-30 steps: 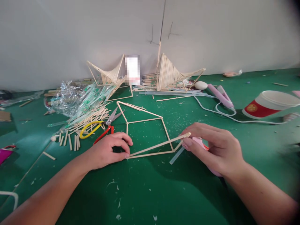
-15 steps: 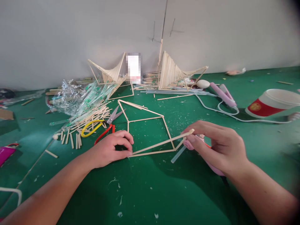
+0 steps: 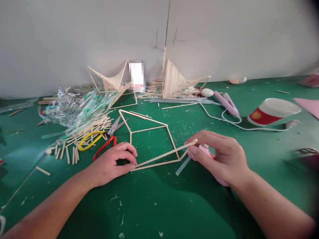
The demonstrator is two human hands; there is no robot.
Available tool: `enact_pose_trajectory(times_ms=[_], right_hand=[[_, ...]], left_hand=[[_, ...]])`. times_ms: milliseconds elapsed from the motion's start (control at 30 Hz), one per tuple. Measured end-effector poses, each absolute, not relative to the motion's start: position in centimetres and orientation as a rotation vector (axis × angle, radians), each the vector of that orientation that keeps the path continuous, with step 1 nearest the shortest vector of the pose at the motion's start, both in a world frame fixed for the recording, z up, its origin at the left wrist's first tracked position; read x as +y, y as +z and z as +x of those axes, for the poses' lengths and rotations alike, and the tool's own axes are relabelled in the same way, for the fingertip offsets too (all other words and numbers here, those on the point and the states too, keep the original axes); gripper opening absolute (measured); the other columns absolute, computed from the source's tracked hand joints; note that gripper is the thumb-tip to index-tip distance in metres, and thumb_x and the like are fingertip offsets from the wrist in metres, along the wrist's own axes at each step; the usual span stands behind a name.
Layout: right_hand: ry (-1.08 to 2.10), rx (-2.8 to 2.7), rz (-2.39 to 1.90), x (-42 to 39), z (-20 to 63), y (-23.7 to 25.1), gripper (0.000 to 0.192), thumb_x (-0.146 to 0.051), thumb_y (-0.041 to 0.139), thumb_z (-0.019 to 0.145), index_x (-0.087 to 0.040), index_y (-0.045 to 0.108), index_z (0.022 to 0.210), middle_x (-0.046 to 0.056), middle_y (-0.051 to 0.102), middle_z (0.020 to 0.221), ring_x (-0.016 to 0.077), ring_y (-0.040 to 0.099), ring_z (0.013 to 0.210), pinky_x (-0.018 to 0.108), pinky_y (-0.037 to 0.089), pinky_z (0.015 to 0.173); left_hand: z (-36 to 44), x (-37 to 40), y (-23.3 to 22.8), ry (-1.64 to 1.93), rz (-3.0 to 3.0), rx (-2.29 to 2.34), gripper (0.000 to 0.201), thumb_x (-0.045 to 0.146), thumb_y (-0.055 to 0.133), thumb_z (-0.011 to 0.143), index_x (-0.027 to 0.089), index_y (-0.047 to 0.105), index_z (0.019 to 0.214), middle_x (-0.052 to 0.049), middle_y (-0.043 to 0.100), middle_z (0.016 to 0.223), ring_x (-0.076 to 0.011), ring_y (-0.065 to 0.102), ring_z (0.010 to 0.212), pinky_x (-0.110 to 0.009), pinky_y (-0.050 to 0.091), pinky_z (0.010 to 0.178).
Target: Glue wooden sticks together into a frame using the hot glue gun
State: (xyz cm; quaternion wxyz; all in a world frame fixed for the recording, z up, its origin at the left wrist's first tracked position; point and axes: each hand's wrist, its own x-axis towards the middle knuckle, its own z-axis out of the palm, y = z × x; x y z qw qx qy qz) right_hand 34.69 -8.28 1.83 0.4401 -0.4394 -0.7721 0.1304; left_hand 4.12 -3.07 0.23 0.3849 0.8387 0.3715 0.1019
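A frame of thin wooden sticks [image 3: 149, 129] lies on the green tabletop, its front part rising at the right. My left hand [image 3: 117, 166] pinches its near left corner, where two sticks meet. With thumb and fingers, my right hand [image 3: 219, 156] grips the raised joint of the wooden sticks, just below a slanting stick's tip. Under that hand lies a pink glue gun [image 3: 205, 151], mostly hidden. A clear glue stick [image 3: 183, 166] shows beside it. Scissors [image 3: 104, 146] with one yellow and one red handle rest beyond my left hand.
Two curved stick models [image 3: 174, 81] [image 3: 113, 81] stand by the grey wall. Cut sticks and crinkled plastic wrap [image 3: 67, 108] are heaped at the left. A paper cup [image 3: 270, 114], a second pink tool [image 3: 226, 103] and its white cord [image 3: 249, 127] are at the right.
The view has turned slightly right, so everything sits further left, and pink items appear at the right edge. Both hands keep their hold on the stick frame.
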Motion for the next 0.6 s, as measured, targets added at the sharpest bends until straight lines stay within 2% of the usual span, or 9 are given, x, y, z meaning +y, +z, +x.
enact_pose_trajectory(times_ms=[300, 600], right_hand=[[0.327, -1.928, -1.118, -8.38, 34.56, 2.18, 0.013, -0.015, 0.058, 0.087, -0.022, 0.063, 0.077, -0.001, 0.062, 0.062, 0.0108, 0.054, 0.054, 0.025, 0.045, 0.052], [0.331, -1.943, -1.12, -8.25, 34.55, 2.1, 0.013, -0.018, 0.056, 0.087, -0.022, 0.062, 0.076, 0.001, 0.065, 0.064, 0.0123, 0.055, 0.055, 0.026, 0.045, 0.053]], left_hand=[[4.41, -3.13, 0.26, 0.206, 2.05, 1.005, 0.014, 0.033, 0.056, 0.089, 0.025, 0.066, 0.083, -0.001, 0.054, 0.113, -0.0187, 0.053, 0.105, -0.033, 0.041, 0.095], [4.52, -3.24, 0.11, 0.227, 2.008, 1.008, 0.015, 0.035, 0.057, 0.088, 0.025, 0.065, 0.082, -0.001, 0.054, 0.111, -0.0191, 0.053, 0.105, -0.033, 0.041, 0.096]])
